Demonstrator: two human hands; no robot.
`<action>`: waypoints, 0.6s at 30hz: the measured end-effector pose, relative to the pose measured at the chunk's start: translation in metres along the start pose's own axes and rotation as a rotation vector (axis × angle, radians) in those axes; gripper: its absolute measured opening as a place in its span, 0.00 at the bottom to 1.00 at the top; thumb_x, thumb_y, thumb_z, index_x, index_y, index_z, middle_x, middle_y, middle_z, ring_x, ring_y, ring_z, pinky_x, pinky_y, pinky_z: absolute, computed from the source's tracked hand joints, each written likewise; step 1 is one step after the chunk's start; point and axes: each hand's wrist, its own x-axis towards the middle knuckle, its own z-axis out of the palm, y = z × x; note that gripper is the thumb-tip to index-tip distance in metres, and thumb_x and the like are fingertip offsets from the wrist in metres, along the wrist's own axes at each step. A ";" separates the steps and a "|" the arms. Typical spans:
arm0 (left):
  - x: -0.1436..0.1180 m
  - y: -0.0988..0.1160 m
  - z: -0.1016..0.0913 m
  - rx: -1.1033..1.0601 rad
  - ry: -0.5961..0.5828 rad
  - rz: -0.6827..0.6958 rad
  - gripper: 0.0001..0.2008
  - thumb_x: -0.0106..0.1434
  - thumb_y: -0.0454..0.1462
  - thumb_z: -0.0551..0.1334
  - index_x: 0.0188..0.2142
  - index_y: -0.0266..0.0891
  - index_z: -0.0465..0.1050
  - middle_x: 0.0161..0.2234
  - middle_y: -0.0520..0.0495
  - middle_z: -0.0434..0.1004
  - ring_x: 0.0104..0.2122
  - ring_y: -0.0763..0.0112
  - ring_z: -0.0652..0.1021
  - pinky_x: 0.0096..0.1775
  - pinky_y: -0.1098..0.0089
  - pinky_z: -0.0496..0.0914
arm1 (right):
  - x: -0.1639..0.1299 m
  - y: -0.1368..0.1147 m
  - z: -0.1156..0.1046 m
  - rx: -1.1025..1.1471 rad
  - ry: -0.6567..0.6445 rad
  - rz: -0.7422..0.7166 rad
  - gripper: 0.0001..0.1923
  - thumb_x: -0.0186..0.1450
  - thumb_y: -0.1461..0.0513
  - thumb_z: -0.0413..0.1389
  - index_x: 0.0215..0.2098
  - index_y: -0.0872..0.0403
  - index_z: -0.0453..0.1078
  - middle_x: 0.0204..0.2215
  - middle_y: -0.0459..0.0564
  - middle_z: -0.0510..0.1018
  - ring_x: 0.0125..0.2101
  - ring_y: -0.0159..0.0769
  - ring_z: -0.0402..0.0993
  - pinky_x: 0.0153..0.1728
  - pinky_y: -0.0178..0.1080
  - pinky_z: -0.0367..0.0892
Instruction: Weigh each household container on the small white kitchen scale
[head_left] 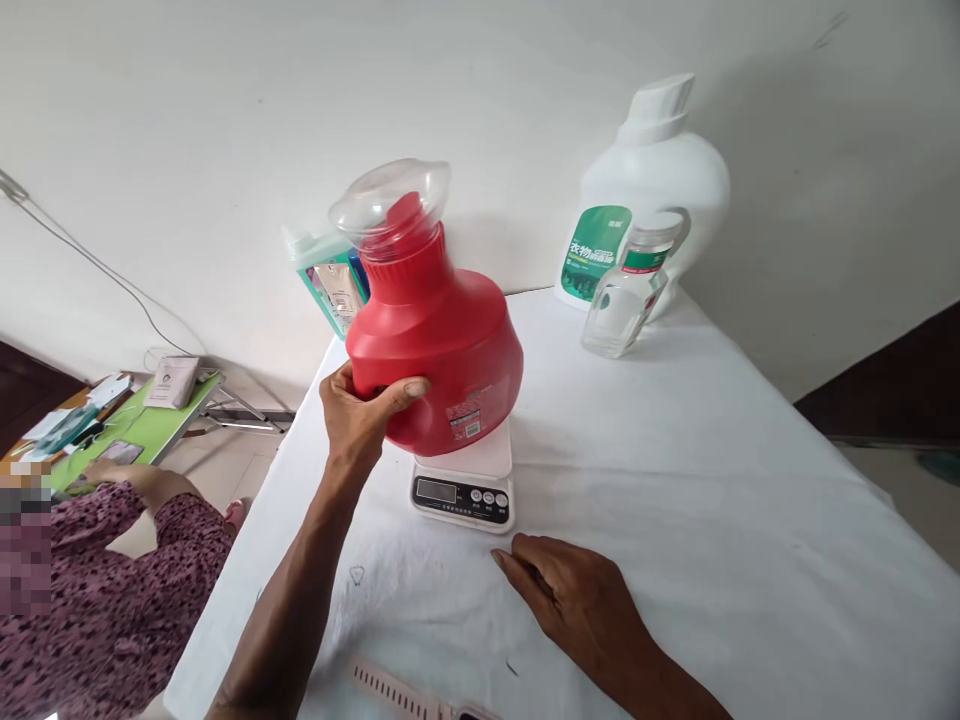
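left hand fingers wrapped round red jug over scale; right hand flat, fingers spread, just beside scale.

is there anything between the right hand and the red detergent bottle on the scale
Only the kitchen scale. The right hand lies flat on the white tablecloth just in front of it, while the left hand grips the red detergent bottle on its platform.
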 end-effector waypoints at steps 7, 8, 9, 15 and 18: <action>0.002 -0.013 -0.005 0.019 -0.025 -0.039 0.26 0.40 0.53 0.80 0.20 0.39 0.70 0.19 0.56 0.59 0.21 0.78 0.60 0.24 0.72 0.64 | 0.001 0.000 -0.001 0.005 -0.010 -0.005 0.25 0.80 0.58 0.49 0.24 0.52 0.59 0.18 0.39 0.62 0.17 0.25 0.57 0.23 0.33 0.53; 0.001 -0.015 -0.004 0.020 -0.033 -0.042 0.26 0.40 0.53 0.80 0.20 0.39 0.70 0.19 0.56 0.61 0.22 0.78 0.61 0.24 0.72 0.64 | 0.001 0.000 -0.001 0.003 -0.008 -0.005 0.25 0.80 0.58 0.49 0.24 0.52 0.59 0.18 0.39 0.62 0.17 0.25 0.57 0.23 0.33 0.53; 0.001 -0.016 -0.003 0.018 -0.042 -0.042 0.25 0.40 0.52 0.80 0.21 0.38 0.71 0.19 0.56 0.62 0.22 0.77 0.62 0.24 0.72 0.64 | 0.001 0.000 -0.001 0.003 -0.007 -0.007 0.25 0.80 0.58 0.49 0.24 0.52 0.59 0.18 0.39 0.62 0.17 0.25 0.56 0.23 0.33 0.53; -0.001 -0.020 0.002 0.021 -0.052 -0.051 0.26 0.40 0.52 0.80 0.21 0.38 0.71 0.19 0.56 0.64 0.22 0.78 0.63 0.24 0.72 0.65 | 0.002 -0.001 -0.002 -0.004 -0.002 -0.010 0.24 0.80 0.58 0.49 0.24 0.52 0.59 0.18 0.39 0.61 0.18 0.25 0.55 0.23 0.33 0.52; 0.000 -0.023 0.003 0.003 -0.055 -0.055 0.26 0.40 0.54 0.80 0.21 0.38 0.72 0.19 0.56 0.61 0.21 0.78 0.62 0.24 0.71 0.68 | 0.002 -0.001 -0.003 0.004 -0.002 -0.004 0.25 0.81 0.58 0.48 0.24 0.52 0.59 0.18 0.39 0.62 0.18 0.24 0.55 0.23 0.33 0.52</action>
